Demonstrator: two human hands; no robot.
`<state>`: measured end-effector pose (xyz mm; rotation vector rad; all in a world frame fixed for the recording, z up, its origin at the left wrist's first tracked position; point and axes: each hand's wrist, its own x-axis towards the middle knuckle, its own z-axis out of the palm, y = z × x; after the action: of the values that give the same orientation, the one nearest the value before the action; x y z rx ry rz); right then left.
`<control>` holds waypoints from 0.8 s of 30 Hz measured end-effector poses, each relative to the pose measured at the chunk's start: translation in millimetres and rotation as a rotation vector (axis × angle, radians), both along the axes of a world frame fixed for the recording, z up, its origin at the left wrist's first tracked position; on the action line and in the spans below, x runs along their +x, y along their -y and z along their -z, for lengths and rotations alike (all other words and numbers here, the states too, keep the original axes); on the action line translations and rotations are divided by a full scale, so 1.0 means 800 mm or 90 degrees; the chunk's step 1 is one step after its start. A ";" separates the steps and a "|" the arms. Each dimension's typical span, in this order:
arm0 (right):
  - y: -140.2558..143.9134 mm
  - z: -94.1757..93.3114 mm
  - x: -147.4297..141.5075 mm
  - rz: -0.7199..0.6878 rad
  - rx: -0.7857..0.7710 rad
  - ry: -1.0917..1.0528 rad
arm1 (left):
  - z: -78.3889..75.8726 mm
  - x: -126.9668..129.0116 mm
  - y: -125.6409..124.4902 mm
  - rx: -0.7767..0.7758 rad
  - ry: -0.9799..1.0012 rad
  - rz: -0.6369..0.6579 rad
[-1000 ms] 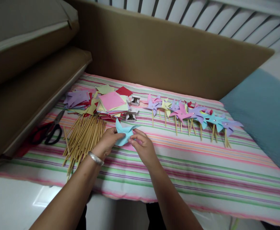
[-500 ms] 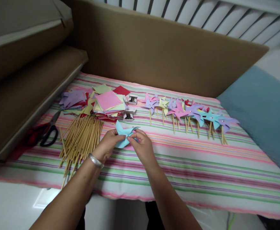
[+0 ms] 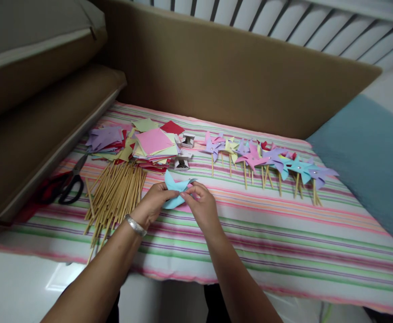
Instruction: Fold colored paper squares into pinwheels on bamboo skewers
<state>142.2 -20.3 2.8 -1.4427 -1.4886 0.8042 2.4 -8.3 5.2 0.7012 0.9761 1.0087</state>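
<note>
Centrally, between the two hands, a light-blue paper piece, partly folded into pinwheel vanes, is held just above the striped surface. The left hand, whose wrist carries a silver bangle, closes on the piece's left and lower part with thumb and fingers curled; the right hand pinches the piece near its middle from the right, fingertips bent inward toward the left thumb. Both hands are thus nearly closed on the same sheet and touch or almost touch each other at its centre. The piece lies directly ahead of both hands, neither hand clearly nearer; its longer spread runs left to right, with one pointed vane rising away from the person and another reaching to the right. Just to the left of the left hand lies a bundle of wooden sticks, their long axes running roughly away from the person, and beyond that a pair of scissors. Farther back sit a stack of coloured paper squares and two small open boxes; well to the right stands a row of finished pinwheels on sticks. Compared with the frame half a second earlier, the hands and the blue piece occupy almost the same place and grip; the right fingertips have drawn slightly closer to the left thumb, and the whole scene sits marginally shifted, consistent with a small head movement.
</note>
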 end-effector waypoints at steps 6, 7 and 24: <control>-0.001 0.000 -0.001 0.010 0.002 0.009 | -0.004 0.001 0.001 -0.008 0.009 0.003; -0.001 -0.001 -0.001 0.013 0.005 0.015 | -0.004 0.002 0.001 -0.009 0.011 0.003; 0.002 -0.003 0.000 0.029 -0.040 -0.120 | -0.006 -0.002 -0.002 -0.001 -0.067 -0.045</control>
<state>141.8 -21.7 5.4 -1.4002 -1.2935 0.9388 0.9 -6.9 10.4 0.7279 1.0994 1.0406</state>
